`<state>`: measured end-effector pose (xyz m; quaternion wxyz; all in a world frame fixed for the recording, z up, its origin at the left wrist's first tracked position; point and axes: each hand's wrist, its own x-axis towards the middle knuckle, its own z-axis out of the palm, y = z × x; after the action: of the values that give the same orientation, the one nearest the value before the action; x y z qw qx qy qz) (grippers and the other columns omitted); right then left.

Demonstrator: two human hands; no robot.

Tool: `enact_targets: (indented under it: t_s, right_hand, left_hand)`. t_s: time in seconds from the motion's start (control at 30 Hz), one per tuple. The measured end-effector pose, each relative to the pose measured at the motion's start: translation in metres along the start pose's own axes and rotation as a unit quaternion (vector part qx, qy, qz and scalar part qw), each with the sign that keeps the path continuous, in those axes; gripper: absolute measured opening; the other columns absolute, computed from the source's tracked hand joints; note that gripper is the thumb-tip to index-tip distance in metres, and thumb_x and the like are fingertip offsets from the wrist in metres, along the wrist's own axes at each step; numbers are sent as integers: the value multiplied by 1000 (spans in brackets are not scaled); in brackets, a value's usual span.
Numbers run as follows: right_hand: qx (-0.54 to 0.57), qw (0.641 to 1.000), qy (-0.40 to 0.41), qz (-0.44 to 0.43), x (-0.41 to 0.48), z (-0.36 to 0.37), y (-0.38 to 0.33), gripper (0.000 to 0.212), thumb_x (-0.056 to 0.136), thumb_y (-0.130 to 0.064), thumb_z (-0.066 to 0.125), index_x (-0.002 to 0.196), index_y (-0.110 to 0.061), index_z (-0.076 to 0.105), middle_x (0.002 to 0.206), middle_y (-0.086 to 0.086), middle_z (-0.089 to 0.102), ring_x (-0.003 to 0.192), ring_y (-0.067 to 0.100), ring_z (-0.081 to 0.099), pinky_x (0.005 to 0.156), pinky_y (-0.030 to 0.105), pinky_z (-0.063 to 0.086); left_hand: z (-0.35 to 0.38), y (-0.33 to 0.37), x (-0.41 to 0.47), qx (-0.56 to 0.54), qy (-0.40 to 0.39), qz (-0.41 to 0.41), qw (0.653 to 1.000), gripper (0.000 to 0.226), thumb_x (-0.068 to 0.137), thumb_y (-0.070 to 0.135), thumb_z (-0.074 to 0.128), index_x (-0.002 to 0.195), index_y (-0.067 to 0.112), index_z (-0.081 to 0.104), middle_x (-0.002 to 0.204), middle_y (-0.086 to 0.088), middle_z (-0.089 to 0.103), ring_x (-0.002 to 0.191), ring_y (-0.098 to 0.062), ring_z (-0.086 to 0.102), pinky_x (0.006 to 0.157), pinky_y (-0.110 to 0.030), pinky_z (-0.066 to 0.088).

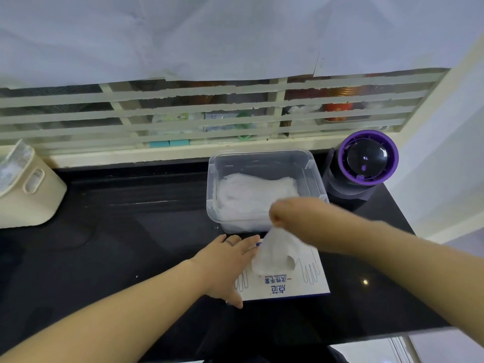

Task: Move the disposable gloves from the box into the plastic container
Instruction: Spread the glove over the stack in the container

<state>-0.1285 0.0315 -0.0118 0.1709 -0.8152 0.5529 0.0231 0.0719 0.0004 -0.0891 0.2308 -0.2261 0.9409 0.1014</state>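
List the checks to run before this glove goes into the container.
1. Right hand pinches the thin translucent glove: ok.
2. Glove clear of the white cardboard glove box: cannot tell; its lower end sits at the opening.
3. Left hand lies flat on the box, steadying it: ok.
4. Clear rectangular plastic container has no lid on: ok.
5. Room above the white glove pile inside: ok.

A black bench (131, 231) fills the frame's middle; a cream bin (28, 189) sits at left, a purple-rimmed device (366, 161) at upper right.
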Motion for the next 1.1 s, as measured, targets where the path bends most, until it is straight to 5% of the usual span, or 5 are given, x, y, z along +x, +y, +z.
enact_targets:
  t_s: [0.27, 0.5, 0.7, 0.83, 1.1]
  right_hand:
    - [232, 959, 105, 122, -14, -57, 26, 13, 99, -30, 45, 91, -28, 56, 87, -13, 59, 84, 6, 58, 76, 17, 46]
    - [699, 683, 45, 207, -17, -48, 27, 28, 101, -22, 43, 101, -3, 63, 84, 7, 69, 77, 18, 67, 75, 29, 55]
    - [782, 580, 57, 220, -8, -48, 18, 31, 97, -22, 49, 87, 0, 68, 71, 12, 70, 59, 18, 69, 56, 26, 58]
    - [805, 560, 39, 192, 0, -49, 19, 28, 90, -20, 52, 79, -3, 71, 70, 14, 68, 56, 20, 68, 52, 27, 57]
    - [815, 547, 24, 190, 28, -35, 37, 37, 100, -32, 45, 119, -8, 67, 113, 18, 66, 104, 29, 65, 89, 41, 54]
  left_hand:
    - [-42, -3, -21, -287, -2, -52, 957, 65, 77, 57, 73, 132, 33, 49, 127, 19, 52, 115, -1, 50, 97, -17, 38]
    - [-101, -12, -37, -523, 178, -61, 831, 14, 91, 37, 60, 95, 24, 65, 86, 14, 71, 75, -1, 65, 76, -19, 55]
    - [-125, -26, -19, -483, 316, -158, 801, 35, 79, 57, 62, 98, 27, 57, 97, 10, 62, 82, 0, 56, 67, -4, 39]
    - [-138, -28, -4, -466, 267, -136, 832, 112, 62, 67, 65, 153, 34, 10, 156, 12, 22, 139, -10, 29, 106, -28, 28]
    - [-148, -46, 20, -519, 290, -129, 794, 56, 88, 28, 69, 131, 42, 35, 101, 20, 59, 78, 9, 62, 64, -5, 46]
